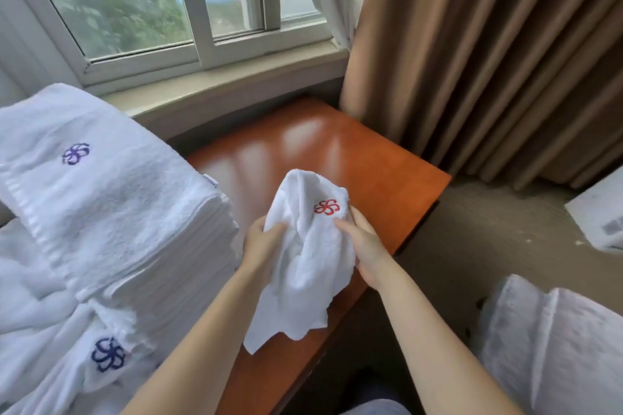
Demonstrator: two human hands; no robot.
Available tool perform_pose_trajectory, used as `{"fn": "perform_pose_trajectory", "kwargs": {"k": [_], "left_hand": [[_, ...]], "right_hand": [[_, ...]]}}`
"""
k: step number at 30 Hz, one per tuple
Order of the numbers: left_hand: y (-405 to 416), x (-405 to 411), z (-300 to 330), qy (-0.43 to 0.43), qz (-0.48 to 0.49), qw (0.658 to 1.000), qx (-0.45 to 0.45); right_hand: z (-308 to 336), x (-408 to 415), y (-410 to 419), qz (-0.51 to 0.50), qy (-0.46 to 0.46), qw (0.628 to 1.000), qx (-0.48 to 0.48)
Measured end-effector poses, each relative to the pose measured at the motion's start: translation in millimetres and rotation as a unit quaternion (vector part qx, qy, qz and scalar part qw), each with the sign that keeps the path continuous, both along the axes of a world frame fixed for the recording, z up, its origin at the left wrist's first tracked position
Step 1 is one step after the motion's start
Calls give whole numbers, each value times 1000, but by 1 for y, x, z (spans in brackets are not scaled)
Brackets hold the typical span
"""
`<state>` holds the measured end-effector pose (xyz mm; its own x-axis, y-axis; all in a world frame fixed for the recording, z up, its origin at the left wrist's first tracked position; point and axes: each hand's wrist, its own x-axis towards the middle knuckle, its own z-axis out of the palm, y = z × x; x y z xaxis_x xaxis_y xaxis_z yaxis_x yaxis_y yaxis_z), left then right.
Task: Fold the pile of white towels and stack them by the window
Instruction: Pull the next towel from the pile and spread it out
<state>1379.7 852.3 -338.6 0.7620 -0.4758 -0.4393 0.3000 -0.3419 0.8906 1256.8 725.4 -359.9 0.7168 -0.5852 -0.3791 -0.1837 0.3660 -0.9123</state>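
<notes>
I hold a small crumpled white towel [303,266] with a red flower emblem above the orange-brown wooden table [354,158]. My left hand [261,246] grips its left side and my right hand [362,249] grips its right side just below the emblem. The towel's lower end hangs down over the table's near part. On the left stands a tall stack of folded white towels [111,199] with a purple emblem on top, next to the window [161,10]. Loose white towels [60,340] with a blue emblem lie at the stack's foot.
A beige window sill [219,81] runs behind the table. Brown curtains [488,54] hang at the right, a sheer white one beside them. More white towelling [553,350] lies at the lower right on the carpet [488,229], and a white box [600,216] sits at the right edge.
</notes>
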Motion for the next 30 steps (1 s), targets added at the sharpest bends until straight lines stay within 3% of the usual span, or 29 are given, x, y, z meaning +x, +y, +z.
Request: {"fn": "perform_pose_trajectory", "kwargs": {"k": [9, 20, 30], "left_hand": [[-101, -2, 7, -9, -3, 999, 38], [-240, -38, 26, 11, 153, 987, 45], [-328, 15, 3, 61, 225, 972, 27]], "right_hand": [[-8, 8, -109, 33, -19, 999, 4], [4, 30, -282, 180, -9, 984, -4], [-16, 88, -359, 247, 32, 968, -5]]}}
